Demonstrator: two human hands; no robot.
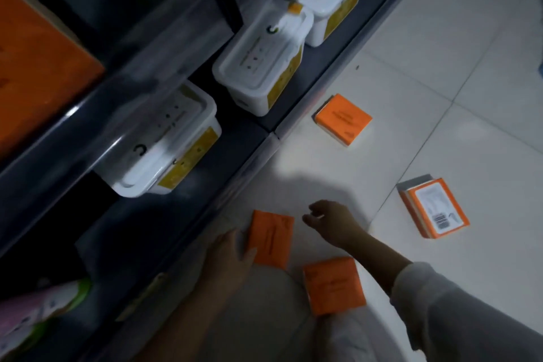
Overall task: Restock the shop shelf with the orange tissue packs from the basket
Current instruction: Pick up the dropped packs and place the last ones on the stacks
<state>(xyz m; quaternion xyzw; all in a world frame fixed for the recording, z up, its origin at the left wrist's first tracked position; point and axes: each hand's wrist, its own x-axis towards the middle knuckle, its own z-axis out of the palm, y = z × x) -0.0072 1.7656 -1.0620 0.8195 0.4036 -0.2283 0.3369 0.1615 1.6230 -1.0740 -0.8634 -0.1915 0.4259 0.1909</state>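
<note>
Orange tissue packs (333, 285), four in all, lie flat on the white floor (426, 53) before the dark shelf (252, 141) that carries white tubs (258, 67): the far pack (342, 119) near the shelf base, the label-up pack (433, 207) at the right, and two close to us. Our left hand (232, 256) touches the left pack (271, 239) at its edge, thumb over its corner, but we cannot tell if it really grips. Our right hand (329, 222) hangs just beside this same pack with loosely curled fingers and holds nothing.
</note>
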